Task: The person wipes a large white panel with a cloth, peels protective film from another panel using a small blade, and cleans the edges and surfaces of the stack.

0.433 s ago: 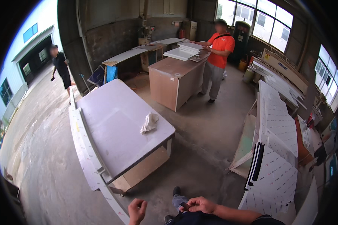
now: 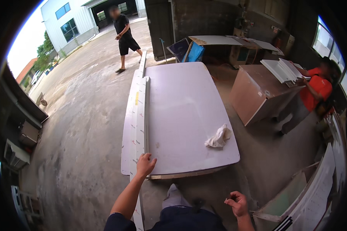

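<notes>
My left hand [image 2: 145, 166] lies at the near end of the white profile strips [image 2: 141, 115] along the left side of a pale, round-cornered table [image 2: 181, 111]. Its fingers are slightly bent and apart, touching the strips without visibly closing around them. One long strip runs past the near table edge, beneath my left forearm. My right hand [image 2: 239, 204] is raised off the table at the lower right, thumb and fingers pinched together; whatever may be between them is too small to make out. A crumpled white cloth [image 2: 219, 136] rests on the table's right part.
A person in an orange shirt [image 2: 318, 89] handles white panels [image 2: 283, 71] on a brown cabinet [image 2: 258, 88] at the right. Another person in dark clothes [image 2: 123, 32] walks outside, beyond the far strip ends. Sheets and boards [image 2: 312, 192] lean at the lower right.
My view has swung left, toward the table. My left hand has reached forward onto the strips. The right hand has moved apart from my body, and the dark piece in it no longer shows.
</notes>
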